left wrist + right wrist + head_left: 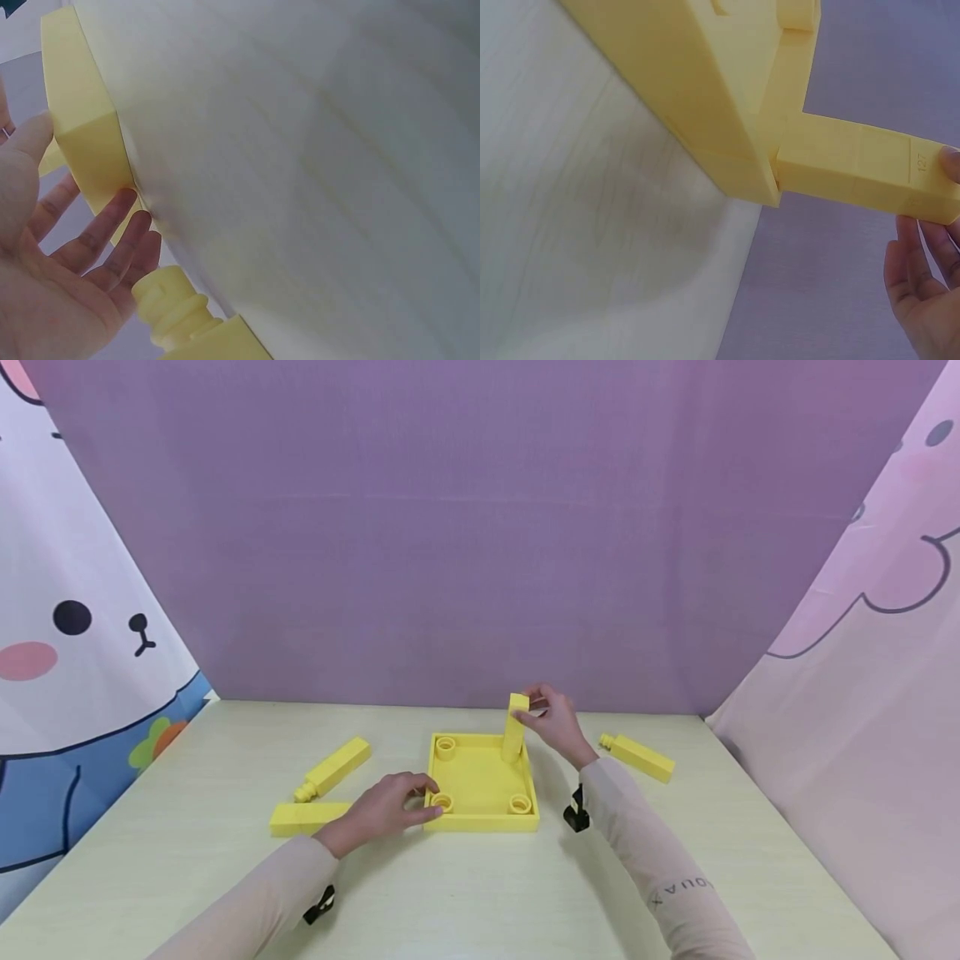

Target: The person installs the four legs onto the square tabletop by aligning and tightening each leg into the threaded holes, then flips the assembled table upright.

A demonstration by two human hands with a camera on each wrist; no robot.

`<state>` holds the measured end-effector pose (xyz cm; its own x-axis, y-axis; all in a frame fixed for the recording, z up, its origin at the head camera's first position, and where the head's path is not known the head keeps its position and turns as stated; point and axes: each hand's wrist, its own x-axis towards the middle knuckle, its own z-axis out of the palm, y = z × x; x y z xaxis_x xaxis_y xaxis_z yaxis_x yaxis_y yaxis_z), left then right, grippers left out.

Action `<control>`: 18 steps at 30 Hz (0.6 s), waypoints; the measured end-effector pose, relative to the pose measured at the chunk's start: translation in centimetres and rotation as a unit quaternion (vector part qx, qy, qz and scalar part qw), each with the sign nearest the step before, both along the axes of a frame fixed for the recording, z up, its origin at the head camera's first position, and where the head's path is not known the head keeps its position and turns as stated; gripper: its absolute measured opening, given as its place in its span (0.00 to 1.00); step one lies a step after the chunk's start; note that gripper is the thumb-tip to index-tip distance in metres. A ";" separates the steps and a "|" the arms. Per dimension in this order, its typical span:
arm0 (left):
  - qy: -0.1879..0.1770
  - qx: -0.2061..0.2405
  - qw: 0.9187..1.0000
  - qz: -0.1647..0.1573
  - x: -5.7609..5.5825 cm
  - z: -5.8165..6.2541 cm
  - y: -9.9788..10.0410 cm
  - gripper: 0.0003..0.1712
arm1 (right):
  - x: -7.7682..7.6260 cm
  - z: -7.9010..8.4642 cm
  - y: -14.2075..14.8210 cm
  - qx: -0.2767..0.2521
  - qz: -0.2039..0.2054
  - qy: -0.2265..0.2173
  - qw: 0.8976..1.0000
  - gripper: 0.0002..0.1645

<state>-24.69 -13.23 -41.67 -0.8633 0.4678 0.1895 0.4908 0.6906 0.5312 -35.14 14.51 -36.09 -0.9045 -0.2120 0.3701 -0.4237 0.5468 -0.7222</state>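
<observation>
An upturned yellow square tabletop (pixel 480 781) with raised rims lies on the desk, a round socket (pixel 446 747) in each of three visible corners. At its far right corner stands a yellow leg (pixel 513 735), roughly upright; whether its thread is engaged is hidden. My right hand (pixel 558 727) pinches this leg near the top between thumb and fingers. In the right wrist view the leg (pixel 855 165) meets the tabletop corner (pixel 742 169). My left hand (pixel 382 806) grips the tabletop's near left corner, thumb over the rim, fingers along the side (pixel 86 105).
Left of the tabletop lie two more yellow legs, one angled (pixel 337 768) with its threaded end toward me, another (pixel 303 818) partly behind the left hand. A further leg (pixel 641 760) lies to the right. A purple cloth wall (pixel 480 543) rises behind the desk (pixel 480 893).
</observation>
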 end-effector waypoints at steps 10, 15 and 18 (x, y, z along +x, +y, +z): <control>-0.006 0.001 1.000 -0.004 0.0 0.0 0.0 0.17 | -0.2 -0.4 0.0 -0.012 -0.006 0.011 1.000 0.20; -0.013 0.007 1.000 -0.007 0.0 -0.1 -0.1 0.17 | -0.3 -0.5 0.0 -0.020 -0.001 0.013 1.000 0.20; -0.012 0.006 1.000 -0.008 0.0 -0.1 -0.1 0.17 | -0.3 -0.5 0.1 -0.016 0.001 0.014 1.000 0.20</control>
